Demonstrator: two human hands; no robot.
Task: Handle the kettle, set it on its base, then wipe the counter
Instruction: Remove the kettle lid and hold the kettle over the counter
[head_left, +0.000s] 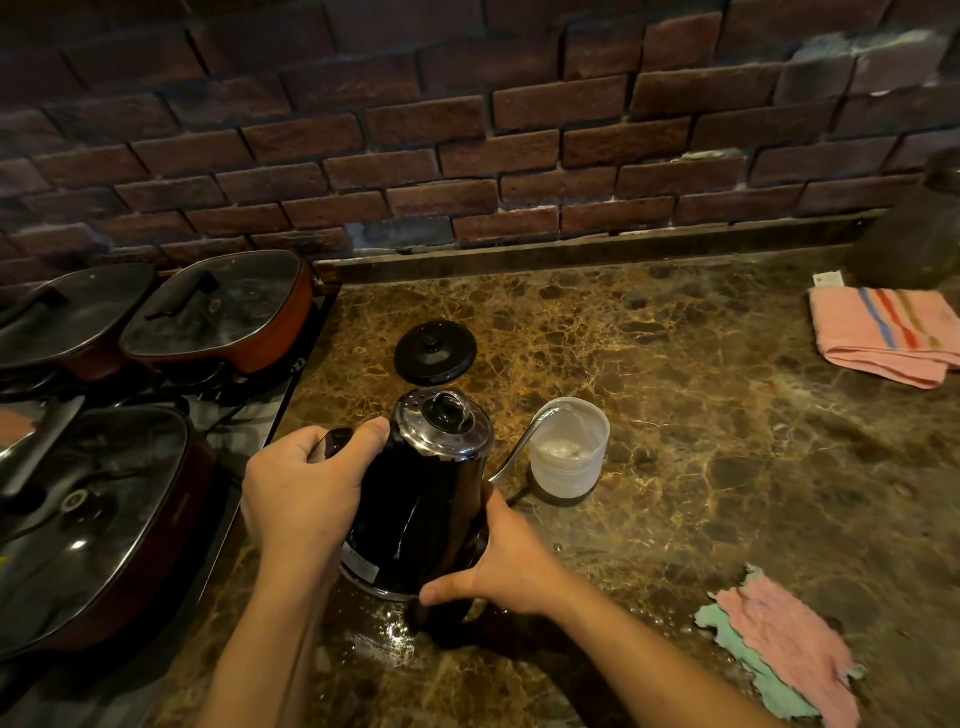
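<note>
A dark brick wall (467, 130) backs a brown marbled counter (727, 415), with lidded pans (218, 312) crowded on the stove at the left edge. In the single head view, the black kettle (426, 509) is tipped toward the far right, its thin gooseneck spout (524, 441) reaching over the rim of a translucent plastic cup (571, 447) that already holds some water. The left hand (301, 488) is curled closed around the handle, thumb pressed against the kettle's shoulder; the right hand (504, 566) cups the lower body and bottom edge, fingers wrapped under it. The round black base (435, 352) sits empty on the counter just behind the kettle (so the set-down is not yet done). A ragged pink and green cloth (779, 654) lies near the front right, well apart from the hands, and a folded striped towel (888, 338) rests at the far right. The counter under the kettle shines wet. The likely trouble: the cup looks light and the spout sits close to its rim, so a nudge could topple it and spread more water; a wet underside on the kettle could also slip in the right hand or go damp onto the base.
</note>
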